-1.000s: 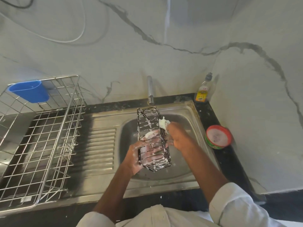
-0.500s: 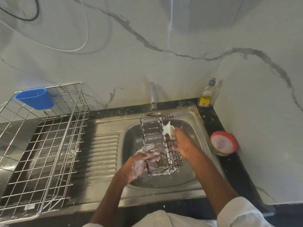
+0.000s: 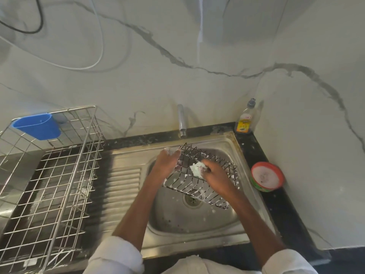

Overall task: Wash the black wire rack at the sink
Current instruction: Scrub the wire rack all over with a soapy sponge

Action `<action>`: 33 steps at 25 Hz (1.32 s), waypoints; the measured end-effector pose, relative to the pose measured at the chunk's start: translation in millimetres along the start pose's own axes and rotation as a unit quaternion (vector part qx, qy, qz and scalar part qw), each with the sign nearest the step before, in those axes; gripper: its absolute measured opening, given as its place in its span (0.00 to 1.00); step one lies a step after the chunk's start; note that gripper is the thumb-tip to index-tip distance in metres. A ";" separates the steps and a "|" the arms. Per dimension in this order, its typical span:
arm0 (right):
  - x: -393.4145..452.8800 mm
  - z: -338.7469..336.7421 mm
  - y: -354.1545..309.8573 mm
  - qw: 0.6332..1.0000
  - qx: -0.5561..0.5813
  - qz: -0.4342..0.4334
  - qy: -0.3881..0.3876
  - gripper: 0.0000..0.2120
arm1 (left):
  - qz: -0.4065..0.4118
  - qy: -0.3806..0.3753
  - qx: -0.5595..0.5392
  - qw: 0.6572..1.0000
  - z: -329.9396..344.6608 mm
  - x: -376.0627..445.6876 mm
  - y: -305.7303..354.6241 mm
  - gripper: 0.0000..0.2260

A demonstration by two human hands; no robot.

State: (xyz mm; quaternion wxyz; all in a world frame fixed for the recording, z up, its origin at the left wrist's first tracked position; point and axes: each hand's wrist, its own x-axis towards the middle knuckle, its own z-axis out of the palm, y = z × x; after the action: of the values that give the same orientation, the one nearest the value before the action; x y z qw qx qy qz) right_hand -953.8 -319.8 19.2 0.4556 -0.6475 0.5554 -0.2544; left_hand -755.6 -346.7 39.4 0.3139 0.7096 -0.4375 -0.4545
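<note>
Head view: the black rack [image 3: 199, 177] is held tilted over the sink [image 3: 197, 218] basin, above the drain [image 3: 192, 199], its far end toward the tap [image 3: 181, 120] and its near right corner lowest. White suds cling to its wires.

The left hand [image 3: 167, 160] grips the rack's far left end, fingers curled round the wires, foam on the knuckles. The right hand [image 3: 214, 172] has its fingers closed round a soapy white scrubber [image 3: 196, 169] and presses it on the rack's upper side, near the middle. Both forearms reach in from the near edge of the bench [image 3: 276, 194], with white sleeves [image 3: 118, 256] rolled up.

On the sink's drainboard [image 3: 122, 186], left of the basin, stands a large steel wire basket [image 3: 49, 184]; a blue cup [image 3: 37, 126] hangs on its far left rim.

At the bench's far right corner, against the marble wall [image 3: 177, 66], stands 1 bottle [image 3: 245, 120] of yellow liquid with a grey cap. Along the bench's right edge, just beside the sink, sits a red-rimmed tub [image 3: 267, 177] holding white paste.
</note>
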 end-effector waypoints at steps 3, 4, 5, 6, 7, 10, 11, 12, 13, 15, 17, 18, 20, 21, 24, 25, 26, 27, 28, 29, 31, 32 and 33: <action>-6.3 -1.2 3.0 1.000 -0.009 -0.012 -0.004 0.08 | -0.138 0.019 -0.186 0.973 9.4 -3.1 1.3 0.10; -7.6 -2.0 3.3 1.000 -0.016 -0.014 -0.010 0.07 | -0.165 0.032 -0.225 0.960 10.0 -6.7 2.4 0.09; -8.3 -2.1 3.2 0.999 -0.023 -0.016 -0.019 0.06 | -0.174 0.044 -0.247 0.952 11.0 -10.7 3.2 0.09; -8.6 -1.7 2.4 0.999 -0.032 -0.023 -0.023 0.06 | -0.171 0.054 -0.256 0.950 12.1 -14.6 3.0 0.10; -7.3 -0.9 1.1 0.998 -0.043 -0.031 -0.019 0.06 | -0.166 0.061 -0.265 0.948 13.1 -19.4 2.7 0.11; -5.8 -0.7 -9.6 0.990 -0.125 -0.023 0.066 0.06 | -0.152 0.065 -0.296 0.941 13.7 -28.7 -0.3 0.12; -5.2 -3.2 -14.1 0.980 -0.159 -0.010 0.122 0.08 | -0.148 0.071 -0.302 0.939 13.0 -29.8 -1.0 0.13; -5.1 -6.2 -19.6 0.967 -0.180 -0.007 0.180 0.10 | -0.147 0.079 -0.305 0.938 12.5 -29.7 -1.4 0.13; -3.5 -8.5 -24.2 0.959 -0.176 -0.010 0.223 0.12 | -0.147 0.087 -0.306 0.937 12.6 -30.0 -1.5 0.13; 0.0 -8.6 -37.2 0.963 -0.097 -0.022 0.250 0.13 | -0.141 0.098 -0.315 0.933 13.4 -31.4 -3.0 0.14; 3.5 -2.6 -50.8 0.971 -0.034 -0.036 0.234 0.14 | -0.133 0.106 -0.312 0.935 17.2 -34.2 -3.2 0.14; 5.0 1.7 -56.5 0.973 -0.034 -0.053 0.222 0.14 | -0.133 0.109 -0.310 0.935 19.5 -34.2 -3.6 0.14; 7.0 10.2 -67.0 0.975 -0.041 -0.090 0.200 0.13 | -0.135 0.108 -0.316 0.933 23.1 -34.4 -3.1 0.15; 8.1 13.8 -70.1 0.974 -0.036 -0.110 0.195 0.13 | -0.134 0.107 -0.323 0.931 23.8 -34.7 -2.1 0.15; 10.1 20.2 -64.4 0.964 -0.043 -0.168 0.203 0.14 | -0.135 0.102 -0.340 0.925 21.2 -36.0 -0.8 0.15; 10.5 18.9 -56.8 0.962 -0.050 -0.166 0.212 0.16 | -0.139 0.101 -0.347 0.922 19.5 -36.9 -0.4 0.14; 11.0 14.7 -47.3 0.962 -0.056 -0.143 0.227 0.17 | -0.143 0.101 -0.354 0.919 17.8 -38.4 0.3 0.13; 10.9 8.6 -37.4 0.961 -0.060 -0.105 0.248 0.18 | -0.146 0.100 -0.361 0.915 16.4 -39.8 0.5 0.13; 10.7 2.4 -26.8 0.957 -0.062 -0.061 0.276 0.19 | -0.149 0.100 -0.371 0.911 15.4 -41.1 0.4 0.12; 9.7 -2.3 -17.8 0.950 -0.066 -0.023 0.305 0.19 | -0.151 0.097 -0.381 0.907 15.4 -41.0 -0.1 0.12; 7.1 -1.5 -14.5 0.938 -0.090 0.018 0.334 0.18 | -0.154 0.088 -0.386 0.905 18.1 -39.2 -1.5 0.13; 6.4 3.6 -21.2 0.938 -0.097 0.017 0.333 0.17 | -0.155 0.081 -0.383 0.907 21.5 -38.4 -1.9 0.14; 5.6 10.2 -31.7 0.942 -0.100 -0.003 0.321 0.16 | -0.155 0.077 -0.379 0.909 25.6 -36.1 -3.7 0.15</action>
State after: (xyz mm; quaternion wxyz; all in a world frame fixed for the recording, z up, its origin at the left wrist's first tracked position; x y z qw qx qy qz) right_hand -928.4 -323.0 41.2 0.1850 -0.5757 0.6926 -0.3932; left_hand -785.3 -313.6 39.8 0.5181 0.6287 -0.0912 -0.5727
